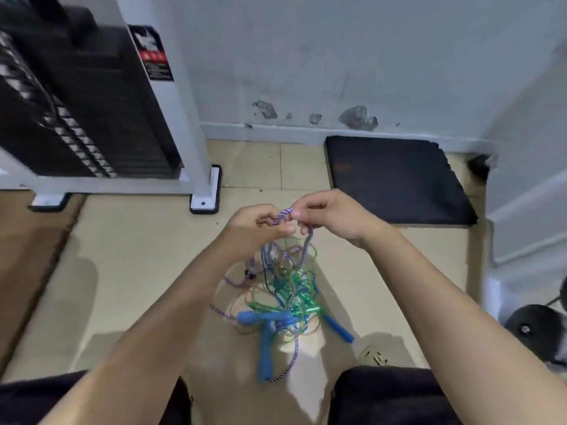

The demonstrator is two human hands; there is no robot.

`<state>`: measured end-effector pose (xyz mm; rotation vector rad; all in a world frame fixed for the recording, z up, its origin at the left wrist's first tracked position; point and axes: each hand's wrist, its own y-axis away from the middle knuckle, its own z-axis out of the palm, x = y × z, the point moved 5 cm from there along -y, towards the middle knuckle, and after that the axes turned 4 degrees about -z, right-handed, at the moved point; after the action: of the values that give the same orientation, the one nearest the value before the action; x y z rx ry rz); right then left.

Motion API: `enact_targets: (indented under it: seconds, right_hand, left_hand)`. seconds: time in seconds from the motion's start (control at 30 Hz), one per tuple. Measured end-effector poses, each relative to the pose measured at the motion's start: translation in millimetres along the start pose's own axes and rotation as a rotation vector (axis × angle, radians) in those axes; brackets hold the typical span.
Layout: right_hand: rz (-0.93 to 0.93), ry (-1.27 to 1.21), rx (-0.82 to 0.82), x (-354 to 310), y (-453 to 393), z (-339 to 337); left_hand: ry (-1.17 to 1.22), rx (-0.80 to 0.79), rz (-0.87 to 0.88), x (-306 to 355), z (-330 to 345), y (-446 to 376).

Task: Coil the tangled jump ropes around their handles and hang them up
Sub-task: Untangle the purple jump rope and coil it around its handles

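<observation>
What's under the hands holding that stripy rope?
Under both hands gripping the purple-white rope lies a tangled pile of green, blue and striped ropes with blue handles on the floor. How the ropes knot inside the pile is hidden.

Two bare forearms without sleeves; dark shorts [383, 394] over both knees

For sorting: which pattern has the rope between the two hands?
Purple and white twisted stripes on the rope, head view.

No text can be read here. The only label is a black sticker [152, 53] on the white frame [171, 96] of the weight machine; it has a white mark and a red band, but its print is too blurred.
</observation>
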<state>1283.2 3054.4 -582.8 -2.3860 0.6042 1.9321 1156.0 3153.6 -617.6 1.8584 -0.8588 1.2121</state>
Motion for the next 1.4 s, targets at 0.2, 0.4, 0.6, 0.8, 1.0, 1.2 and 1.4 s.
enact_targets:
  seconds: [0.2,0.4,0.6,0.8,1.0,1.2,1.4]
  right_hand:
    - [-0.294,-0.071,0.082,-142.2,73.9,15.3]
    - [-0.457,-0.153,0.152,-213.7,118.1,41.8]
    - [-0.241,0.103,0.384,-155.7,120.5,11.7]
    - [-0.111,0.343,0.516,-103.8,117.8,-31.9]
    - [-0.182,0.354,0.259,-99.8,100.8,-3.6]
    - [-0.274,0.324,-0.074,-107.6,96.1,55.6]
    - [-0.185,0.311,-0.088,-108.2,98.0,54.3]
  left_hand:
    - [-0.035,-0.012,0.192,121.5,-35.3,79.7]
    - [-0.201,-0.114,0.165,155.7,-39.5,128.4]
    - [-0.227,-0.199,-0.014,125.9,-63.2,141.4]
    - [-0.235,-0.145,-0.067,97.9,-80.1,127.1]
    - [-0.149,-0.151,0.008,103.8,-66.8,122.4]
    - [-0.025,-0.287,0.006,108.5,-34.4,115.7]
    - [0.04,-0.325,0.01,109.1,-34.7,104.9]
